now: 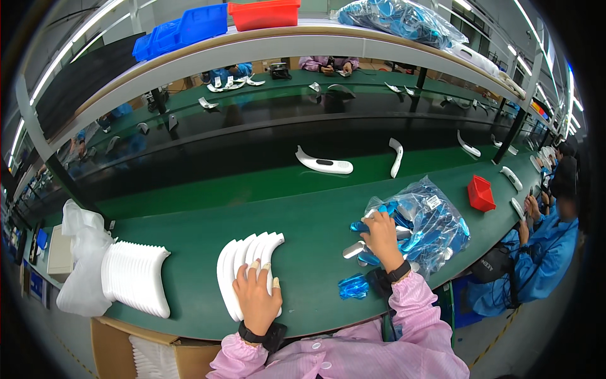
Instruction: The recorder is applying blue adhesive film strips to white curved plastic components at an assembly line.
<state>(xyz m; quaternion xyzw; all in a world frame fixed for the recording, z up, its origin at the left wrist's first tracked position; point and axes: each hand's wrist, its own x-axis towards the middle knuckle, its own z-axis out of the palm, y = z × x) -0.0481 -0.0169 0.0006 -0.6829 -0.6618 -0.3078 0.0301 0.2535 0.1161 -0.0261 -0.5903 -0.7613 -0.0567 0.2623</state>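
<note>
My left hand [257, 300] lies over a row of white curved casings [230, 271] that rest side by side on the green table. Its fingers are spread across the near ends of the casings, with pale covers on several fingertips. My right hand [380, 239] reaches into a pile of small parts wrapped in shiny blue film [404, 221], its fingers bent but apart. Those parts spill from a clear plastic bag [435, 218] lying on its side. Near my right wrist lies a crumpled piece of blue film [353, 287].
A larger stack of white casings [136, 278] stands at the left beside white foam wrap [82, 265]. Beyond the table edge, a belt carries white handheld devices [325, 165]. A red bin [481, 193] sits right, near a co-worker in blue [530, 271]. An overhead shelf [303, 45] crosses the back.
</note>
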